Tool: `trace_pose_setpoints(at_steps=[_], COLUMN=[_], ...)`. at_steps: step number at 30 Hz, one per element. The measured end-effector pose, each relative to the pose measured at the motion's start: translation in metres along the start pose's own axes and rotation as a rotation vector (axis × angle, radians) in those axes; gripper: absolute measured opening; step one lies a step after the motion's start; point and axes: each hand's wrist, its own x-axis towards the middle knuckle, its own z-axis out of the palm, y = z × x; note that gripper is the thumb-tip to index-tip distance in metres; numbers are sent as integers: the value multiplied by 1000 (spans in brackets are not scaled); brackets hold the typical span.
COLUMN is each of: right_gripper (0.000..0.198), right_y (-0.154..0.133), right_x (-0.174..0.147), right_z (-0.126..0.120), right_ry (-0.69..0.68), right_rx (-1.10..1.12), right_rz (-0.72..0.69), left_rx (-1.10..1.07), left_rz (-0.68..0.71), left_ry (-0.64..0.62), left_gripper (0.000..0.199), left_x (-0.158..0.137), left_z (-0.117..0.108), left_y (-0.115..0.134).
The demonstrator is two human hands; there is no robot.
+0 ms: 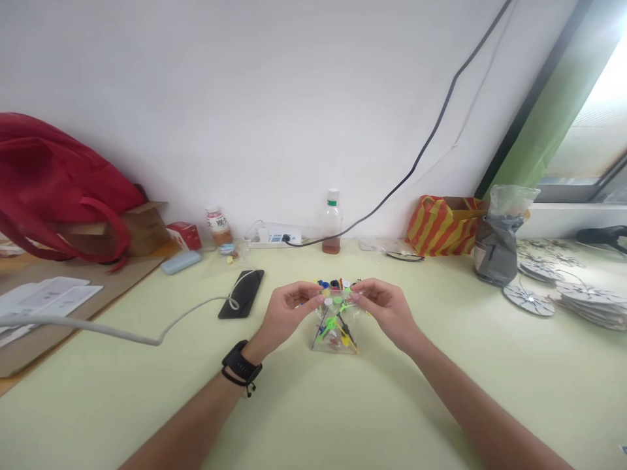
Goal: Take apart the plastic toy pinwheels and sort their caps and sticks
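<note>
A clear plastic bag [334,339] hangs upright between my hands at the middle of the table. Small plastic parts in green, yellow, black and white show through it. My left hand [291,310] pinches the bag's upper left corner between thumb and fingers. At the upper right corner, my right hand [385,307] grips it the same way. Behind the bag's top edge lie more small coloured pieces [324,284], partly hidden by the bag and my fingers.
A black phone [242,294] with a white cable lies to the left. Against the wall stand a drink bottle [332,225], a power strip [274,236] and a striped bag [441,225]. A grey bag [496,251] and stacked discs [590,303] are at right.
</note>
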Motion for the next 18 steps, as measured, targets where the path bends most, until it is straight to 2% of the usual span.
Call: trace_pose_setpoints(at_steps=[3, 12, 18], right_gripper=[25, 17, 16], right_y=[-4, -3, -2], right_x=[0, 1, 0], right_z=[0, -4, -3], right_ry=[8, 13, 13], right_rx=[20, 8, -27], right_rz=[6, -31, -90], left_rx=[17, -27, 1], left_rz=[-6, 16, 13], left_ry=[15, -8, 43], left_gripper=[23, 24, 27], left_x=[1, 0, 0], left_z=[-2, -3, -2], left_y=[-2, 1, 2])
